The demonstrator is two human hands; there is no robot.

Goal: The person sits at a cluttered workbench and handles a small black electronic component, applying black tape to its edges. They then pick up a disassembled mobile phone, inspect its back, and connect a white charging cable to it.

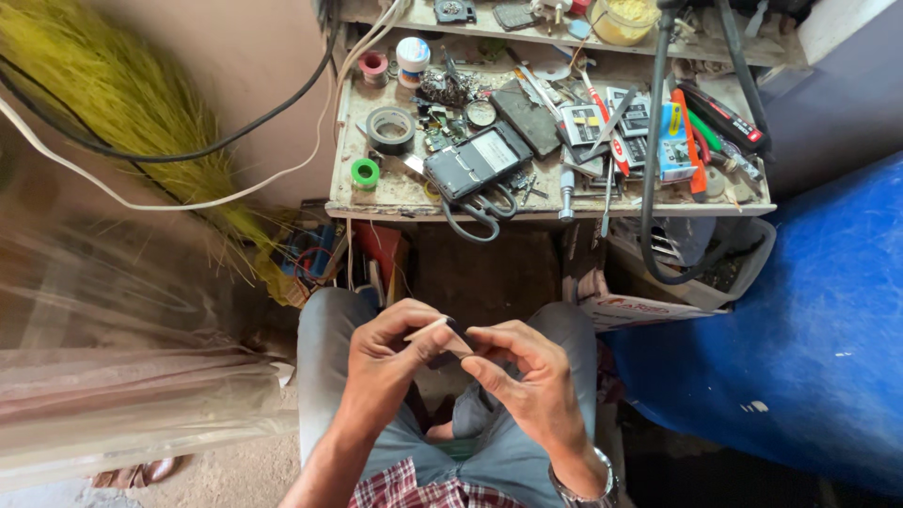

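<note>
In the head view both hands meet over the lap. The left hand (390,353) pinches a thin pale stick (428,328), its fingers closed on it. The right hand (522,362) pinches a small dark part (450,350) against the stick's tip. It looks like fine picking or fitting, calling for steady grip. The cluttered table (395,193) stands ahead, with scissors (480,212) near its front edge.

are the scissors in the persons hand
No, the scissors lie at the front edge of the cluttered workbench, while the left hand and right hand pinch a small flat piece over the lap.
</note>
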